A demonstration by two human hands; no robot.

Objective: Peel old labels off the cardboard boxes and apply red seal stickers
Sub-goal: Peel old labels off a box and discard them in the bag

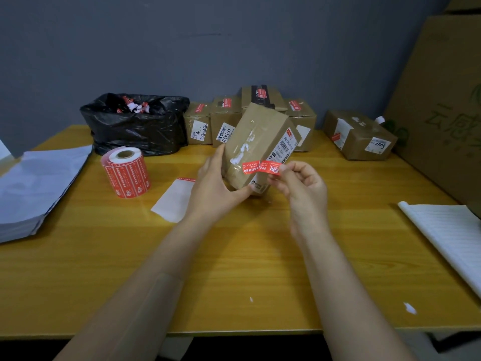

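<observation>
Sticker step: left hand (217, 183) grips the tilted cardboard box (256, 147) above the tabletop (234, 269). Right hand (299, 188) pinches a red seal sticker (261, 168), its far end touching the box's front face. Next, probably: press it flat across the edge.

Parcel packing room or small shipping station. Evidence: wooden table (234, 269) against plain grey wall (182, 48); labelled cardboard boxes (223, 118) in row at far edge; roll of red stickers (126, 173) left; black bin bag (135, 128) holding label scraps; stack of grey mailer bags (33, 188) far left; large carton (442, 100) right
</observation>
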